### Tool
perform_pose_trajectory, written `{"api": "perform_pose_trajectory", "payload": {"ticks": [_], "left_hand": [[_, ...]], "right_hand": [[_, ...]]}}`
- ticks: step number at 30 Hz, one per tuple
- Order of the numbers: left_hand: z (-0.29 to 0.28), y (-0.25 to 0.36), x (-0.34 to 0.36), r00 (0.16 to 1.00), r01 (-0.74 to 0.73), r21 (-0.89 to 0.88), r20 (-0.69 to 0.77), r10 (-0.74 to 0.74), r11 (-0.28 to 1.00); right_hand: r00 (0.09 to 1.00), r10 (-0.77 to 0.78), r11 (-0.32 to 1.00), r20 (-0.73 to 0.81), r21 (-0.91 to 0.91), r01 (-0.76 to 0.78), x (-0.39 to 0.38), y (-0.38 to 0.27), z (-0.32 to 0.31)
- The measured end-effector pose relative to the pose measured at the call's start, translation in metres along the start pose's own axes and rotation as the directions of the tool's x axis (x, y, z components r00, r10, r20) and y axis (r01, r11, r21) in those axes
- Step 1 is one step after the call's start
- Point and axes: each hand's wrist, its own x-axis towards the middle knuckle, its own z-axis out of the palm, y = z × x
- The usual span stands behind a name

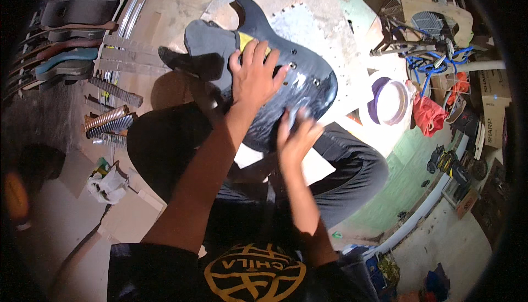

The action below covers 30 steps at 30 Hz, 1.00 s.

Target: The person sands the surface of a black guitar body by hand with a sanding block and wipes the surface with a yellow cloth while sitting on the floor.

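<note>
A dark, glossy electric guitar body (308,76) lies across my lap, with curved horns at the far side and several small holes on its right part. My left hand (256,76) rests on its top with the fingers spread. A yellow patch (246,40) shows just beyond those fingers; I cannot tell whether it is part of the body. Near the body's close edge, my right hand (297,141) is blurred by motion. Its fingers are closed over a small pale thing (297,109) pressed to the surface, too smeared to name. Wet-looking streaks cover the surface between the hands.
To the right stands a purple-rimmed tub (378,101), with a red cloth or bag (429,116) and blue cord (443,62) beyond it. Dark curved boards (82,13) are stacked at far left. Ridged strips (110,120) and a crumpled white bag (108,185) lie nearer.
</note>
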Motion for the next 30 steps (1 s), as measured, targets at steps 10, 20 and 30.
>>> {"api": "perform_pose_trajectory", "payload": {"ticks": [10, 20, 30], "left_hand": [[-0.003, 0.0, 0.0, 1.0, -0.003, 0.006, 0.025, 0.003, 1.0], [-0.004, 0.002, 0.006, 0.999, -0.029, 0.041, -0.027, 0.031, 0.999], [-0.006, -0.001, -0.001, 0.998, -0.056, 0.02, -0.005, 0.056, 0.998]], "right_hand": [[0.999, 0.049, 0.998, 0.025, 0.033, -0.049, -0.018, -0.008, -0.008], [0.976, 0.192, 0.98, -0.104, 0.077, -0.184, 0.007, -0.006, -0.002], [0.978, 0.181, 0.983, -0.104, 0.04, -0.177, 0.01, -0.002, 0.0]]}}
